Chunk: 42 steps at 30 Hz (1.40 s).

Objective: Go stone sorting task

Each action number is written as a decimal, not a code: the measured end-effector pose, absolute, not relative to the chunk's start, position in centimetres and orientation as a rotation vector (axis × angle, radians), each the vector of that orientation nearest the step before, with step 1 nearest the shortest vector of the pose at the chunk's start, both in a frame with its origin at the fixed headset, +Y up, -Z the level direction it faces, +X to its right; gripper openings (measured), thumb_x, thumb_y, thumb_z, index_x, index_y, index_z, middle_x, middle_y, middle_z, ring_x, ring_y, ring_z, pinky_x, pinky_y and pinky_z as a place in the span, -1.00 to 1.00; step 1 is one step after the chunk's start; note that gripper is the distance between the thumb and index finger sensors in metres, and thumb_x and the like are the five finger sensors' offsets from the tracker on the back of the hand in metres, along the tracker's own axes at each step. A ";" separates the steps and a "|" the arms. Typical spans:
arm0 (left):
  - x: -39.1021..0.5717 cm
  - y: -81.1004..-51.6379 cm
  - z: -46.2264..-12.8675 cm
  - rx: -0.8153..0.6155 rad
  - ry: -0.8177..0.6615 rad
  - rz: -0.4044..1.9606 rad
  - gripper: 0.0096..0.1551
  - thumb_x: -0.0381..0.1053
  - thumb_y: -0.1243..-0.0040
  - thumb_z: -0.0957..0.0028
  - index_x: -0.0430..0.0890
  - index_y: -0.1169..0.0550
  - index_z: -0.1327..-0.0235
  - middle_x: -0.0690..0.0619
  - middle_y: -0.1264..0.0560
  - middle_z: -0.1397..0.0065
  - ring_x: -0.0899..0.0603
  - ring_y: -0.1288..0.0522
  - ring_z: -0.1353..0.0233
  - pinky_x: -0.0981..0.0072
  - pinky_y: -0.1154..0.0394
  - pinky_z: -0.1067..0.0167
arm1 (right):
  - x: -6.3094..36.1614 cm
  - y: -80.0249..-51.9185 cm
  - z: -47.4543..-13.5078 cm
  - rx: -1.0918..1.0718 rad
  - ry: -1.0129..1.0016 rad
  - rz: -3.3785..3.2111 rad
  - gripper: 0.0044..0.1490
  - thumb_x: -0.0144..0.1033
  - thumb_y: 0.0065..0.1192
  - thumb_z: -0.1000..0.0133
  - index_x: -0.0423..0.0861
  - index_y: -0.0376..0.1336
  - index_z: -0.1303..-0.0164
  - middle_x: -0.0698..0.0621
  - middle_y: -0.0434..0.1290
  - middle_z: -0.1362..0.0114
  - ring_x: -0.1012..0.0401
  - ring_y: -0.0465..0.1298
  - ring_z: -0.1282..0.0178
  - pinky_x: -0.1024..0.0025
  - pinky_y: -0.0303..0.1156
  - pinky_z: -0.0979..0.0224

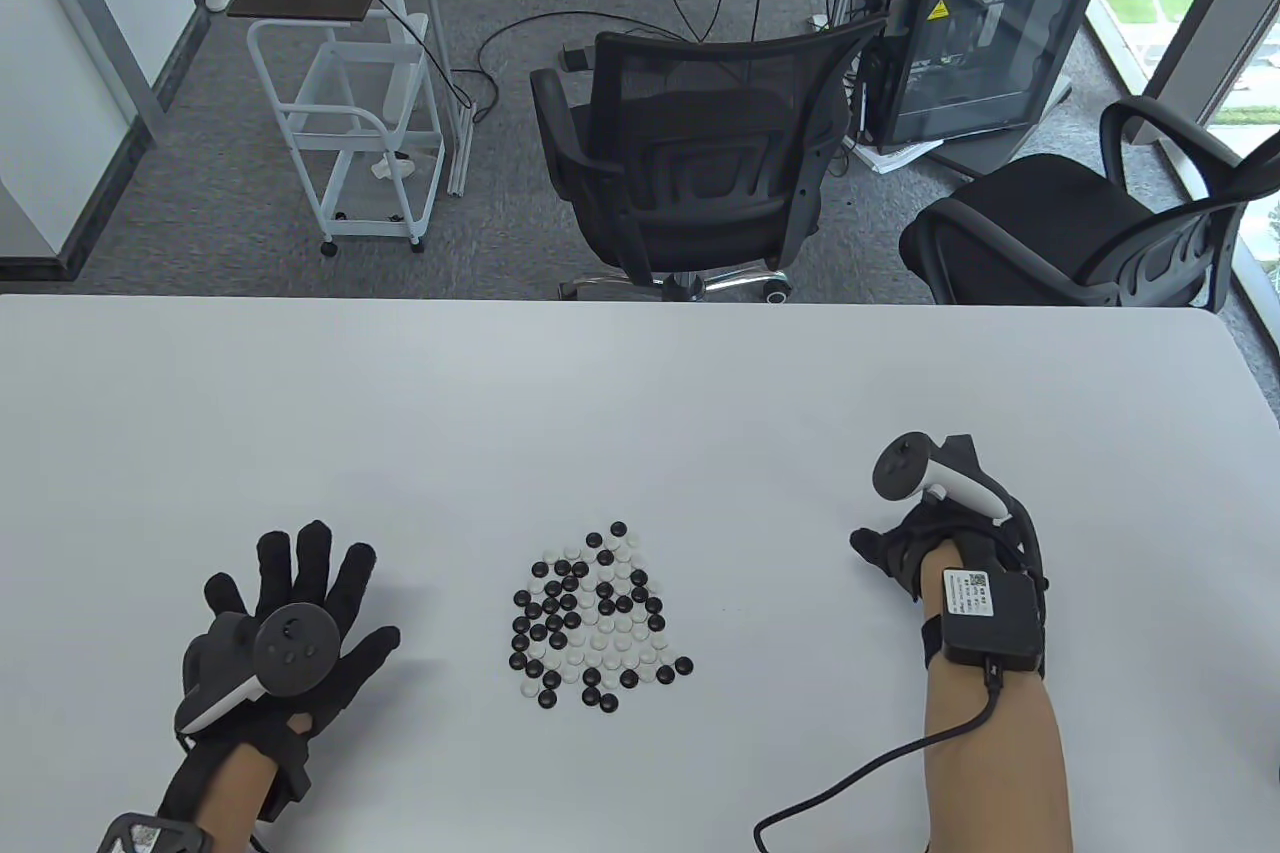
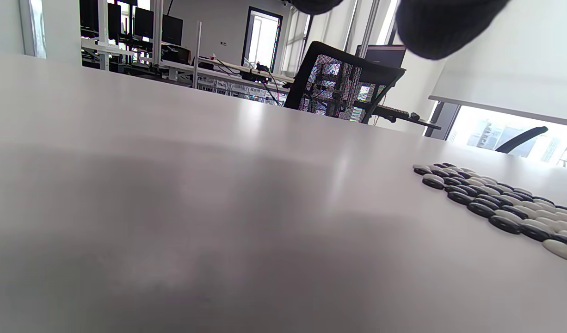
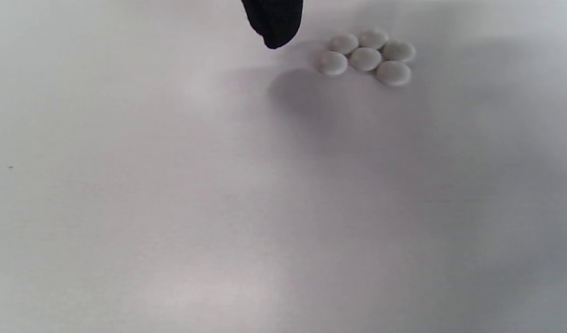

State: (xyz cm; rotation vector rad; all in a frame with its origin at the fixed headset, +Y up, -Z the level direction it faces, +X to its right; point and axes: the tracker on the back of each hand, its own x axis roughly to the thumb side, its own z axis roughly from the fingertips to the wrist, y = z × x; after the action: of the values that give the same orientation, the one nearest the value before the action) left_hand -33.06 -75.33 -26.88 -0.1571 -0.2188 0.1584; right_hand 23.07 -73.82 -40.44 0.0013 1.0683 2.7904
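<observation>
**Mixed stones at table centre; six white stones set apart under the right hand**

The mixed pile of black and white Go stones (image 1: pixel 594 615) lies in a loose, flat cluster on the white table (image 1: pixel 640 393), near the front edge and about midway between the two hands. The stones lie in a single layer, black and white intermingled, many touching their neighbours. The left wrist view shows the same pile (image 2: pixel 496 208) low at the right.

In the right wrist view a separate small group of six white stones (image 3: pixel 366 56) lies close together on the table, just beside a gloved fingertip (image 3: pixel 274 23). This group is hidden in the table view.

The left hand (image 1: pixel 290 633) rests flat on the table, left of the pile and well apart from it, fingers straight and spread, holding nothing.

The right hand (image 1: pixel 930 533) sits right of the pile, well apart from it, turned on its side. Its fingers are mostly hidden by the tracker; whether they are curled or pinching anything cannot be told.

Beyond the table stand two black office chairs (image 1: pixel 690 163) and a white cart (image 1: pixel 350 123).
</observation>
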 end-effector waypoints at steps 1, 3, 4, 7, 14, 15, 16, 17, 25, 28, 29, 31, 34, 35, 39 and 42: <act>-33.0 -75.4 -26.9 -0.160 -0.218 0.157 0.00 0.41 0.15 -0.29 -0.04 0.13 -0.79 -0.34 0.44 -0.74 -0.56 0.51 -0.60 -0.73 0.53 -0.09 | 21.9 -73.5 -40.5 0.071 1.074 2.772 -0.09 0.05 -0.16 -0.26 -0.33 0.22 -0.63 -0.66 -0.37 -0.62 -0.62 -0.49 -0.41 -0.84 -0.40 -0.20; -33.0 -75.4 -26.9 -0.164 -0.217 0.153 0.00 0.40 0.15 -0.29 -0.04 0.14 -0.79 -0.34 0.44 -0.74 -0.56 0.51 -0.60 -0.73 0.53 -0.09 | 19.8 -73.1 -40.6 0.200 1.072 2.724 -0.10 0.04 -0.15 -0.26 -0.34 0.28 -0.59 -0.66 -0.34 -0.63 -0.62 -0.47 -0.42 -0.84 -0.38 -0.20; -33.0 -75.4 -27.0 -0.164 -0.218 0.153 0.00 0.40 0.15 -0.29 -0.04 0.14 -0.79 -0.34 0.44 -0.74 -0.56 0.50 -0.60 -0.73 0.53 -0.09 | 18.4 -72.9 -40.6 0.279 1.071 2.690 -0.10 0.04 -0.15 -0.26 -0.34 0.29 -0.57 -0.66 -0.33 -0.62 -0.62 -0.46 -0.42 -0.84 -0.37 -0.20; -32.9 -75.4 -26.9 -0.164 -0.218 0.152 0.00 0.40 0.15 -0.29 -0.04 0.14 -0.79 -0.34 0.44 -0.74 -0.56 0.51 -0.60 -0.73 0.53 -0.09 | 15.2 -72.7 -40.5 0.432 1.079 2.668 -0.12 0.04 -0.15 -0.27 -0.33 0.30 -0.56 -0.65 -0.32 -0.63 -0.62 -0.46 -0.42 -0.84 -0.36 -0.20; -32.9 -75.4 -26.9 -0.157 -0.224 0.149 0.00 0.41 0.15 -0.29 -0.04 0.14 -0.79 -0.34 0.44 -0.74 -0.55 0.51 -0.59 -0.73 0.53 -0.09 | 8.2 -73.4 -39.6 0.709 1.125 2.626 -0.12 0.04 -0.16 -0.27 -0.30 0.26 -0.59 -0.65 -0.35 -0.62 -0.62 -0.47 -0.42 -0.84 -0.36 -0.20; -32.9 -75.4 -26.9 -0.155 -0.224 0.151 0.00 0.40 0.15 -0.29 -0.04 0.13 -0.79 -0.34 0.44 -0.74 -0.55 0.51 -0.59 -0.73 0.53 -0.09 | 7.4 -73.7 -39.5 0.734 1.126 2.615 -0.12 0.04 -0.16 -0.27 -0.30 0.25 -0.60 -0.65 -0.35 -0.62 -0.62 -0.47 -0.42 -0.84 -0.36 -0.20; -32.9 -75.4 -26.9 -0.153 -0.224 0.153 0.00 0.40 0.15 -0.29 -0.04 0.14 -0.79 -0.34 0.44 -0.74 -0.55 0.51 -0.59 -0.73 0.53 -0.09 | 6.9 -73.9 -39.4 0.751 1.134 2.609 -0.12 0.04 -0.16 -0.27 -0.30 0.24 -0.60 -0.65 -0.36 -0.62 -0.62 -0.47 -0.41 -0.84 -0.36 -0.20; -33.0 -75.3 -26.9 -0.151 -0.224 0.156 0.00 0.40 0.15 -0.29 -0.04 0.14 -0.79 -0.34 0.44 -0.74 -0.55 0.51 -0.59 -0.73 0.53 -0.09 | 6.2 -74.1 -39.4 0.772 1.141 2.604 -0.12 0.04 -0.17 -0.27 -0.30 0.24 -0.61 -0.65 -0.36 -0.62 -0.62 -0.47 -0.41 -0.84 -0.36 -0.20; -33.3 -75.2 -26.7 -0.140 -0.221 0.170 0.00 0.40 0.15 -0.29 -0.04 0.14 -0.79 -0.34 0.44 -0.74 -0.55 0.55 -0.59 -0.73 0.54 -0.09 | 4.5 -76.2 -39.3 0.796 1.195 2.587 -0.11 0.03 -0.17 -0.26 -0.30 0.17 -0.65 -0.65 -0.40 -0.61 -0.62 -0.49 -0.41 -0.84 -0.38 -0.20; -33.4 -75.2 -26.7 -0.142 -0.219 0.173 0.00 0.40 0.14 -0.29 -0.04 0.14 -0.79 -0.34 0.44 -0.74 -0.55 0.54 -0.59 -0.73 0.54 -0.09 | 5.8 -76.3 -39.6 0.752 1.218 2.598 -0.14 0.04 -0.17 -0.26 -0.25 0.17 -0.64 -0.65 -0.39 -0.61 -0.62 -0.48 -0.41 -0.84 -0.37 -0.20; -33.4 -75.2 -26.7 -0.143 -0.219 0.174 0.00 0.40 0.14 -0.29 -0.04 0.14 -0.79 -0.34 0.44 -0.74 -0.55 0.54 -0.59 -0.73 0.54 -0.09 | 6.3 -76.2 -39.7 0.728 1.233 2.603 -0.14 0.04 -0.17 -0.26 -0.25 0.18 -0.63 -0.65 -0.38 -0.61 -0.62 -0.48 -0.41 -0.84 -0.37 -0.20; -33.4 -75.2 -26.7 -0.143 -0.218 0.176 0.00 0.40 0.14 -0.29 -0.04 0.14 -0.79 -0.34 0.44 -0.74 -0.55 0.54 -0.59 -0.73 0.54 -0.09 | 8.3 -76.0 -40.0 0.642 1.242 2.645 -0.15 0.04 -0.17 -0.26 -0.23 0.20 -0.62 -0.64 -0.37 -0.61 -0.61 -0.47 -0.41 -0.84 -0.37 -0.20; -33.5 -75.1 -26.6 -0.140 -0.218 0.176 0.00 0.40 0.14 -0.28 -0.04 0.13 -0.79 -0.34 0.44 -0.74 -0.55 0.54 -0.59 -0.73 0.54 -0.09 | 11.9 -75.8 -40.3 0.477 1.242 2.672 -0.16 0.03 -0.15 -0.26 -0.24 0.23 -0.60 -0.64 -0.36 -0.62 -0.62 -0.46 -0.41 -0.84 -0.36 -0.20; -33.5 -75.1 -26.6 -0.140 -0.219 0.175 0.00 0.40 0.14 -0.29 -0.04 0.13 -0.79 -0.34 0.44 -0.74 -0.55 0.54 -0.59 -0.73 0.54 -0.09 | 13.3 -75.7 -40.3 0.412 1.238 2.670 -0.16 0.03 -0.15 -0.26 -0.25 0.24 -0.60 -0.65 -0.35 -0.62 -0.62 -0.46 -0.41 -0.84 -0.37 -0.20; -33.5 -75.1 -26.6 -0.139 -0.223 0.170 0.00 0.40 0.14 -0.28 -0.04 0.13 -0.79 -0.33 0.44 -0.74 -0.55 0.54 -0.59 -0.73 0.54 -0.09 | 18.5 -75.5 -40.0 0.203 1.226 2.694 -0.16 0.03 -0.14 -0.26 -0.25 0.27 -0.58 -0.64 -0.34 -0.62 -0.62 -0.46 -0.42 -0.84 -0.36 -0.20; -33.5 -75.1 -26.6 -0.139 -0.223 0.168 0.00 0.40 0.14 -0.29 -0.04 0.13 -0.79 -0.33 0.44 -0.74 -0.55 0.54 -0.59 -0.73 0.54 -0.09 | 21.7 -75.4 -39.6 0.069 1.217 2.701 -0.16 0.03 -0.14 -0.25 -0.26 0.28 -0.57 -0.64 -0.33 -0.62 -0.62 -0.46 -0.42 -0.84 -0.36 -0.21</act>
State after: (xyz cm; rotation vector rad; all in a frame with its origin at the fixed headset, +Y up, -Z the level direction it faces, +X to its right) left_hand -33.46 -75.13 -26.65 -0.1387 -0.2227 0.1685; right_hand 21.71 -75.43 -39.56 0.0686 1.2174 2.7008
